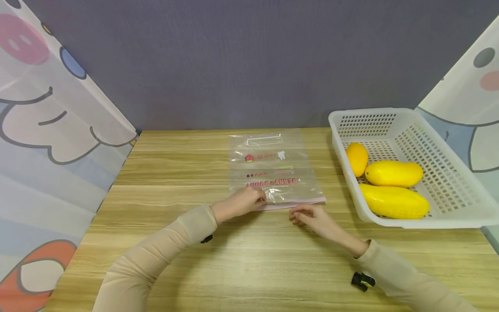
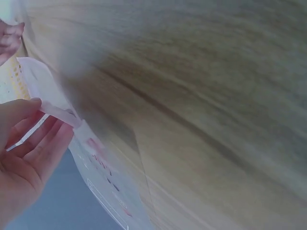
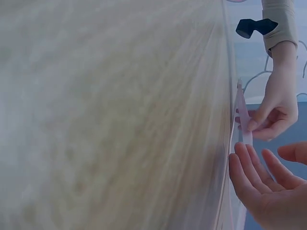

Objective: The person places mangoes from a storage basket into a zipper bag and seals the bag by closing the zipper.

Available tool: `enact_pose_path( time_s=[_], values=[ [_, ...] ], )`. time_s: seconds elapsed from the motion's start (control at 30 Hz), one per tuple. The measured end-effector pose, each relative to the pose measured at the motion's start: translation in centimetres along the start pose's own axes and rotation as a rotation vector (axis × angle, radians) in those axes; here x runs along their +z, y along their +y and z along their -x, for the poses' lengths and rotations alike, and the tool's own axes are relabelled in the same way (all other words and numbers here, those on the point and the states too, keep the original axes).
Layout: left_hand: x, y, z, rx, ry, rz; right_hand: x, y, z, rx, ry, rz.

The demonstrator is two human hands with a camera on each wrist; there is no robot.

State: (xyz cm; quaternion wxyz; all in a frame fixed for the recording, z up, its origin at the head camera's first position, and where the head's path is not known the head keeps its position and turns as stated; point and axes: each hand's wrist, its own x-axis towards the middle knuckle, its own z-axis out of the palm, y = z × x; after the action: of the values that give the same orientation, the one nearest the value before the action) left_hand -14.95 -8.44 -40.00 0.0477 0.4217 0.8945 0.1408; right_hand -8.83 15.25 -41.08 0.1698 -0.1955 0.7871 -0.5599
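A clear plastic zip bag [image 1: 280, 167] with red print and a pink closure strip lies flat on the wooden table, its pink edge toward me. My left hand [image 1: 244, 201] pinches that edge left of its middle. In the left wrist view, the thumb and fingers of the left hand [image 2: 29, 153] grip the pink strip [image 2: 57, 113], which lifts a little there. My right hand [image 1: 313, 219] is just in front of the strip's right part, holding nothing. Its fingers [image 3: 249, 175] are loosely extended in the right wrist view, close to the bag's edge.
A white perforated plastic basket [image 1: 429, 223] stands at the right. Inside lie an orange-yellow oval fruit [image 1: 356, 158] and two long yellow fruits, one [image 1: 393, 173] behind the other [image 1: 395, 202]. A grey panel [image 1: 241, 65] rises along the table's back edge.
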Motion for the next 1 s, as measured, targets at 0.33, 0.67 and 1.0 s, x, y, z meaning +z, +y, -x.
enact_pose_path(
  time_s=[0.33, 0.67, 1.0],
  values=[
    [-0.6, -0.2, -0.1, -0.074, 0.048, 0.133, 0.2, -0.1, -0.6, 0.120, -0.028, -0.118],
    [-1.0, -0.4, -0.3, -0.069, 0.102, 0.186, 0.1, 0.0, -1.9, 0.271, 0.042, -0.286],
    [-1.5, -0.1, -0.2, -0.075, 0.104, 0.195, 0.2, -0.2, -3.0, 0.349, 0.101, -0.382]
  ],
)
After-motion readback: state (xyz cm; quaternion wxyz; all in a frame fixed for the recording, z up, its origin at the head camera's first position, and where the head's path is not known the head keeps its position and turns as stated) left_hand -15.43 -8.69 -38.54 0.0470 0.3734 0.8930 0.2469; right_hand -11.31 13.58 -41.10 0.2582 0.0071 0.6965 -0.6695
